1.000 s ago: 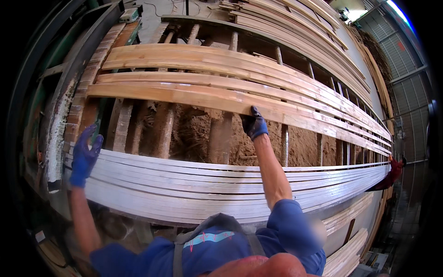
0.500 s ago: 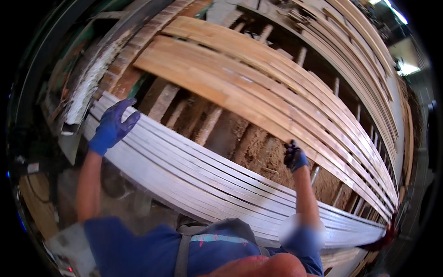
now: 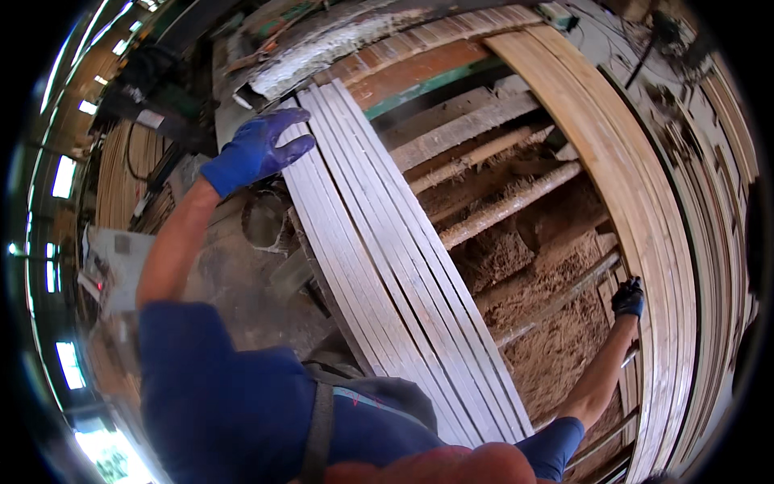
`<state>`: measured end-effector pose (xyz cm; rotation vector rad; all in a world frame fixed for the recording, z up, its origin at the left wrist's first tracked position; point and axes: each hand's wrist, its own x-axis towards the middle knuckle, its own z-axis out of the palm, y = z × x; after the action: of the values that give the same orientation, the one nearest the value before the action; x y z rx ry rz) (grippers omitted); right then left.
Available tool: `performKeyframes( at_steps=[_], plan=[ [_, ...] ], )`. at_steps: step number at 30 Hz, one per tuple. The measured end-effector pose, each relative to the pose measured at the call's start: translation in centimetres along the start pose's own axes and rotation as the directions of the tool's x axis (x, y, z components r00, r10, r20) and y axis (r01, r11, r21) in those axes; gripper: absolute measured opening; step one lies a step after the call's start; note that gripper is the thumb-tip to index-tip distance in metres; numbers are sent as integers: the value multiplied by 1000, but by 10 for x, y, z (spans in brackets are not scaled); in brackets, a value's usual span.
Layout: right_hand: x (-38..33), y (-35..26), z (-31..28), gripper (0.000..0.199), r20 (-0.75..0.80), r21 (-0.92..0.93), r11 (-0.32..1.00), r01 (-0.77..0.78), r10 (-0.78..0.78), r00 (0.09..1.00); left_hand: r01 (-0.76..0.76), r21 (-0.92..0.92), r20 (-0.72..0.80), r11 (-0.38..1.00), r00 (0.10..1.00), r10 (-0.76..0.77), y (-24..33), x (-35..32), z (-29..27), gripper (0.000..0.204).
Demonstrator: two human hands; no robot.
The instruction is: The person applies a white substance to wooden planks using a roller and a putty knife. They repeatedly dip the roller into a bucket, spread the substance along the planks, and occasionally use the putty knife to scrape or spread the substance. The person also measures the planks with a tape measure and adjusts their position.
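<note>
My left hand (image 3: 262, 152), in a blue glove with dark-stained fingers, is open over the far end of a row of narrow pale greyish-white boards (image 3: 379, 242). Its thumb stands apart from the fingers, and the fingertips reach the boards' top face. My right hand (image 3: 627, 297), in a dark-palmed glove, is closed with curled fingers at the inner edge of the brown wooden boards (image 3: 637, 185). Whether the fingers grip that edge or only press on it is hidden. The brown boards lie side by side to the right of the pale ones, across a wide gap.
Metal rollers (image 3: 516, 203) cross the gap above heaped sawdust (image 3: 556, 339). A brick-topped ledge (image 3: 435, 36) and a white-crusted beam (image 3: 322, 60) border the far end. More long boards (image 3: 721, 242) are stacked at the right. Dark machinery (image 3: 161, 97) stands at the left.
The view has turned, so the boards now run away from me. Gaps between the brown boards have narrowed. A dark red gloved hand at the boards' right end has left the picture.
</note>
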<state>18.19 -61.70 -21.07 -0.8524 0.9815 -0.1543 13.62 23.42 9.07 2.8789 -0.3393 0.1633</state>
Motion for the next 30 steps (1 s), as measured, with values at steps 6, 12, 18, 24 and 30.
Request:
performKeyframes(
  at_steps=[6, 12, 18, 24, 30],
  plan=[
    [-96, 48, 51, 16, 385, -538, 841, 59, 183, 905, 340, -16, 39, 940, 940, -339, -16, -91, -14, 49],
    [-256, 151, 0, 72, 48, -989, 121, -90, 818, 574, 271, -313, 37, 910, 961, -273, -8, -93, 30, 48],
    [-292, 198, -51, 77, 143, -989, 97, 110, 814, 563, 224, -371, 42, 901, 973, -225, 10, -97, 70, 46],
    [-340, 153, -24, 76, 400, -916, 299, 267, 711, 578, 140, -292, -71, 946, 983, -167, 43, -107, 56, 44],
    [-192, 60, -33, 45, 481, -877, 102, 470, 156, 863, 38, -209, -62, 977, 997, -52, 82, -72, 43, 44]
  ],
)
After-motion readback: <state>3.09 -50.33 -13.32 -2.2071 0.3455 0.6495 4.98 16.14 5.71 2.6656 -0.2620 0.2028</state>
